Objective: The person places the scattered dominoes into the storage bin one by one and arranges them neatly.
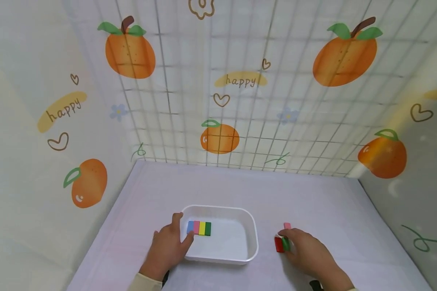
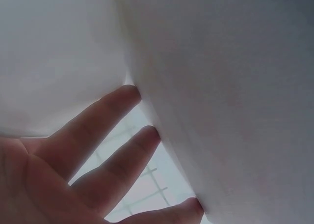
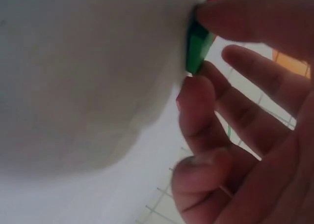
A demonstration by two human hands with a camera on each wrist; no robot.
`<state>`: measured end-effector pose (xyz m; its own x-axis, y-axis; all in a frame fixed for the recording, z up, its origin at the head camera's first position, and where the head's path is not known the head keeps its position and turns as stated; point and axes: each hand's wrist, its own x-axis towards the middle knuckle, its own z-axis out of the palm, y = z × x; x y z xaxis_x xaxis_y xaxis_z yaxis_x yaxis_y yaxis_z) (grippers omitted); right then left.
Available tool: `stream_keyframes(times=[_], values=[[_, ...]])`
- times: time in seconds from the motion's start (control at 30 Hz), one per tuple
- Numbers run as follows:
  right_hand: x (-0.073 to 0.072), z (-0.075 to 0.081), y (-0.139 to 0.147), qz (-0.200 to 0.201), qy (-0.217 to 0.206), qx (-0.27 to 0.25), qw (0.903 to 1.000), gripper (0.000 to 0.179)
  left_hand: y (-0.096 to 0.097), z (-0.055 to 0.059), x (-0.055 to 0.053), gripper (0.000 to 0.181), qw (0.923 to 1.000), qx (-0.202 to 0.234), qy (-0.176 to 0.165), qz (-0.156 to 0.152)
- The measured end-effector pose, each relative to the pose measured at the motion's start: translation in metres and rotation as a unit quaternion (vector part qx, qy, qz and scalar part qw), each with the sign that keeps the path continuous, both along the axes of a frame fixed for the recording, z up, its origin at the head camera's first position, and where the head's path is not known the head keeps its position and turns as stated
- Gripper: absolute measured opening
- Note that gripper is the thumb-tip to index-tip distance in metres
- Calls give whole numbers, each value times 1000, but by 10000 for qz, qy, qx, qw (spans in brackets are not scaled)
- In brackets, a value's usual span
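A white plastic tray holds a row of small blocks: blue, pink, yellow and green, side by side. My left hand is at the tray's left side, thumb over the inside near the blue block; in the left wrist view its fingers reach out straight, tips against a pale surface. Right of the tray, my right hand pinches another green block between thumb and finger. Touching distance to its left lies a red block; behind is a pink block.
A pale cloth covers the table. White walls printed with oranges enclose it at the back, left and right; a wire grid shows through the back one.
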<state>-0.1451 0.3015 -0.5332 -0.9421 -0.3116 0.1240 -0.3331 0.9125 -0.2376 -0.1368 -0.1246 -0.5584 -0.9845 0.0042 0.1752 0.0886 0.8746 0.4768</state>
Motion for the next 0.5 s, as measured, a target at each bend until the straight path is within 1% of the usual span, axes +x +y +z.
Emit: stream_keyframes(times=[0.23, 0.5], values=[[-3, -2, 0, -50, -252, -59, 9997, 47, 1, -4, 0, 67, 9999, 3, -146, 22], [-9, -1, -1, 30, -53, -157, 9999, 49, 1, -5, -2, 68, 9999, -70, -125, 48]])
